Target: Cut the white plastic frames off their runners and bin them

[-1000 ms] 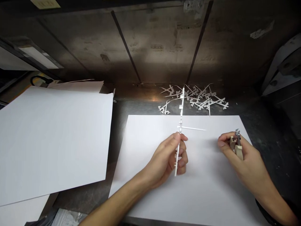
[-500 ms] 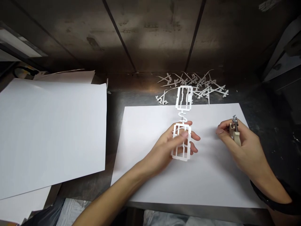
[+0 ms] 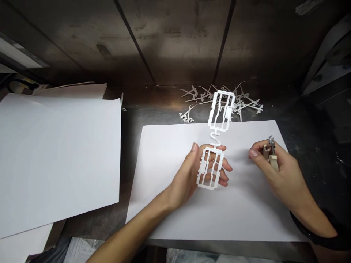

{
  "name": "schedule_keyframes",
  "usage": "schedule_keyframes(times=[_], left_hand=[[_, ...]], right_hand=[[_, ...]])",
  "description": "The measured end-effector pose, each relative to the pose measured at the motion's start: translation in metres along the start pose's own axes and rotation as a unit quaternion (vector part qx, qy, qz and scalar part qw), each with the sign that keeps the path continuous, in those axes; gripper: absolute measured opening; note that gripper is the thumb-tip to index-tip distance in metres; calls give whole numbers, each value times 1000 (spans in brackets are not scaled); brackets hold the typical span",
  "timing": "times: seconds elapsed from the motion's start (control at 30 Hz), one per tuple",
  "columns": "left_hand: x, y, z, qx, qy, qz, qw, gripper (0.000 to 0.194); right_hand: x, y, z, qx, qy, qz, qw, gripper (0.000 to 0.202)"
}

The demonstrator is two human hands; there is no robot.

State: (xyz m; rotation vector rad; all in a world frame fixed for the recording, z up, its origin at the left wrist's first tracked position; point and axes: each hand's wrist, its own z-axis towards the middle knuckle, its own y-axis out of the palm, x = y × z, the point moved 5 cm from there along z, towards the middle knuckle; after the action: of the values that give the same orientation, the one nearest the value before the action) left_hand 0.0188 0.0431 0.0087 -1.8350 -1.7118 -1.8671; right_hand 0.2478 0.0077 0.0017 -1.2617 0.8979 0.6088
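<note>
On the palm side of my left hand (image 3: pixel 181 182) lies a pair of white plastic frames (image 3: pixel 203 167), rectangular, with slots and thin bars. An S-shaped plastic runner joins the two, and the upper frame sticks out beyond my fingers toward the back. My left thumb is raised off the lower frame, while the fingers stretch out behind it, apart. At the right, my right hand (image 3: pixel 285 175) is closed around small nippers (image 3: pixel 273 162) with cream handles, metal jaws pointing up. Both hands are above a white paper sheet (image 3: pixel 246 215).
Thin white plastic scraps (image 3: pixel 249 104) lie heaped on the dark metal table behind the sheet. A stack of large white sheets (image 3: pixel 60 153) stands at the left. A metal wall (image 3: pixel 175 44) with dark seams rises at the back.
My left thumb has lifted off the lower frame. The joined frames have turned, their upper end tilting right and up. My right hand with the nippers has barely moved.
</note>
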Motion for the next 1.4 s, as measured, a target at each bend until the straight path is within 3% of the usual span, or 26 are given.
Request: schedule_keyframes(times=[0.27, 0.47, 0.67, 1.1, 1.4], left_hand=[[-6, 3, 1, -28, -8, -3, 1000, 72], [-2, 4, 3, -5, -8, -87, 996, 50], [0, 3, 1, -18, 0, -123, 992, 43], [0, 4, 0, -24, 2, -120, 992, 59], [1, 6, -3, -43, 84, -77, 993, 53]], right_hand=[[-6, 3, 1, -16, -18, 20, 1000, 19], [-6, 0, 1, -3, -42, 15, 999, 21], [-1, -1, 1, -2, -31, 2, 1000, 21], [-2, -3, 0, 1, -34, 3, 999, 18], [-5, -5, -1, 6, -28, -10, 1000, 21]])
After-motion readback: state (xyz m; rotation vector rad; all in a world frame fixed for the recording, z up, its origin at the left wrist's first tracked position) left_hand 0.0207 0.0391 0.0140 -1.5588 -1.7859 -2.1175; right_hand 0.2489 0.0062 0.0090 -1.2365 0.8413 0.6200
